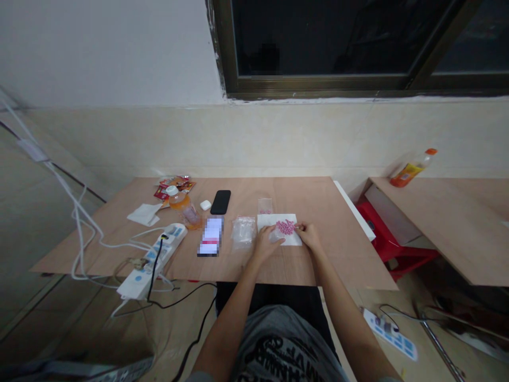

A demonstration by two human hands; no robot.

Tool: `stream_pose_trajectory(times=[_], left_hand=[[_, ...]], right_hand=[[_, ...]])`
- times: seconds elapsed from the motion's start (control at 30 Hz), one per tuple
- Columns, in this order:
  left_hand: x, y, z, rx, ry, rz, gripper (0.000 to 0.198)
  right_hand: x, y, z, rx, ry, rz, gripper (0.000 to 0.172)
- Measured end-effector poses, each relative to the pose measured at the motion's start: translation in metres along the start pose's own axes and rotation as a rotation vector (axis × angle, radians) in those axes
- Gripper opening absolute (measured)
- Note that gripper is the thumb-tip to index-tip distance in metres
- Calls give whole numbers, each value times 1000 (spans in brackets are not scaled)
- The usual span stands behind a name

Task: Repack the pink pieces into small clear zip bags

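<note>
A pile of small pink bead-like pieces point(285, 227) lies on a white sheet of paper point(296, 242) on the table. My left hand point(265, 244) is at the sheet's left side, its thumb and fingers around what looks like a small clear plastic bag point(277, 234) beside the pile. At the right edge of the pile, my right hand point(308, 234) has its thumb and fingertips pinched together; anything between them is too small to tell. Behind the sheet lies a clear bag with pink pieces in it point(264, 206). A stack of clear plastic bags point(244, 232) lies left of my left hand.
Left of the bags are a lit phone point(211, 236), a dark phone point(220, 202), a white earphone case point(205, 205) and an orange drink bottle point(183, 207). A power strip point(153, 260) with cables crosses the table's left edge. A red stool point(382, 233) stands between the tables.
</note>
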State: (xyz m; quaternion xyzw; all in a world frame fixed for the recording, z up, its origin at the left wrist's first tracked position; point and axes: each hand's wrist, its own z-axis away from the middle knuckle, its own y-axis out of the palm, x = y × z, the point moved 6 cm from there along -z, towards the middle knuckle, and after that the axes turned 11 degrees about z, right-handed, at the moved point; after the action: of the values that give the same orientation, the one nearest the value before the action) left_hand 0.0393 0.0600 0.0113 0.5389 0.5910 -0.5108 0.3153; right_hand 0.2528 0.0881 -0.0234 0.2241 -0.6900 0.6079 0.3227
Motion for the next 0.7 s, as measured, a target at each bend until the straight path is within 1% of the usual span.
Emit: stream_pose_trajectory(times=[0.1, 0.53, 0.7], left_hand=[[0, 0, 0, -4, 12, 7, 52], [3, 1, 1, 0, 20, 13, 52], [3, 0, 1, -4, -2, 3, 52]], right_hand=[[2, 1, 1, 12, -8, -5, 30], [4, 1, 2, -26, 6, 13, 29], [6, 0, 1, -27, 19, 45, 27]])
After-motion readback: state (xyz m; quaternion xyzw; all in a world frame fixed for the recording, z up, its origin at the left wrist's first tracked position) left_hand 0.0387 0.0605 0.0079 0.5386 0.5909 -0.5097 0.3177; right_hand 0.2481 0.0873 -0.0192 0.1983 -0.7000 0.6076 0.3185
